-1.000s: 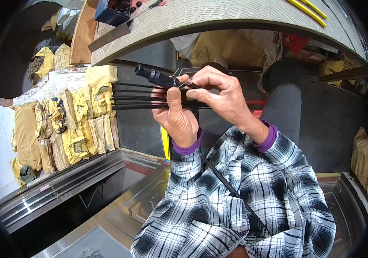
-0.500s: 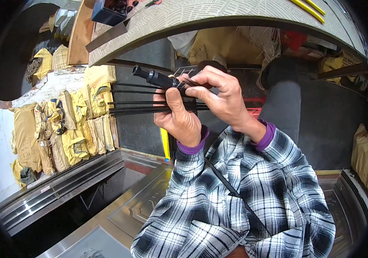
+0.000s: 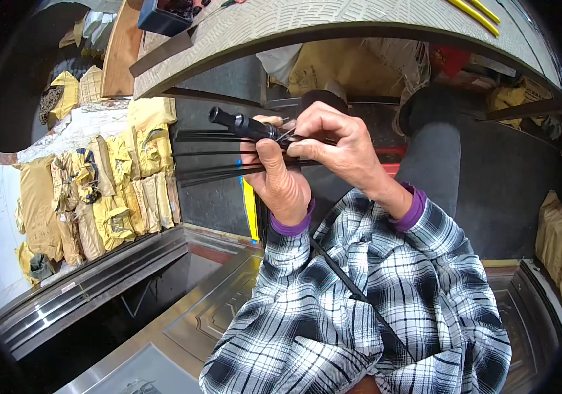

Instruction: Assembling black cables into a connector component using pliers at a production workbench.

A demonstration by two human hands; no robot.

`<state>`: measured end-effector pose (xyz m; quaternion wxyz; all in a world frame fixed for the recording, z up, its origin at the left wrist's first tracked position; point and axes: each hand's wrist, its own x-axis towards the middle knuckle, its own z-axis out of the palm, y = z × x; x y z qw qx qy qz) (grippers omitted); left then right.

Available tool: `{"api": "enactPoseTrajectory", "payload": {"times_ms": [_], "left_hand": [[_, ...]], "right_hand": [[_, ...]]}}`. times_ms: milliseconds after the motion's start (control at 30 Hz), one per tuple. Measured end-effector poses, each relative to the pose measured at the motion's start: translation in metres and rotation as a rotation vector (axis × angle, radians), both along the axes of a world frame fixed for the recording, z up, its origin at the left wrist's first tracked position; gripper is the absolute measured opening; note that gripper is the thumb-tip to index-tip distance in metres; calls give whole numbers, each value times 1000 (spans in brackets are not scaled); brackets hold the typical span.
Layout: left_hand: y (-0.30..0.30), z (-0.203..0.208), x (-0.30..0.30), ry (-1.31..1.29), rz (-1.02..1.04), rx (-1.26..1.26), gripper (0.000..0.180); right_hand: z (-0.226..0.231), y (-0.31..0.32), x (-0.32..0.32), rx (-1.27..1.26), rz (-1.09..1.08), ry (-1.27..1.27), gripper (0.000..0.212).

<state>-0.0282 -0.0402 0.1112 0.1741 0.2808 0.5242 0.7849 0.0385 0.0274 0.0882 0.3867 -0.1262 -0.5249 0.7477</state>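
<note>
L hand (image 3: 284, 187) has a black tube (image 3: 245, 125) gripped above mid-frame, w/ a fan of thin black rods (image 3: 208, 153) running out to the left. R hand (image 3: 346, 141) is pinching what look like thin metal wires (image 3: 286, 134) at the tube's lower-right end. Prob partway thru imo: rods are gathered near the tube, but the bit under the R fingers doesn't look finished. Can't tell how many are fixed vs loose tbh, fingers block it. Blue tray w/ small dark bits (image 3: 159, 25) sits upper left fwiw.
</note>
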Motion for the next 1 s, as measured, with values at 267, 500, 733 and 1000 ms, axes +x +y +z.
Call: {"api": "enactPoseTrajectory", "payload": {"times_ms": [267,500,733,1000], "left_hand": [[-1,-5,-1,-15,34,29,44],[-2,-9,-2,60,41,20,51],[6,0,0,230,-1,1,56],[1,-2,0,254,-31,54,51]], "right_hand": [[3,-2,-1,50,-39,-89,11],[5,8,4,-41,126,-121,10],[23,-22,8,176,-205,-211,18],[7,-11,-1,-182,157,100,33]]}}
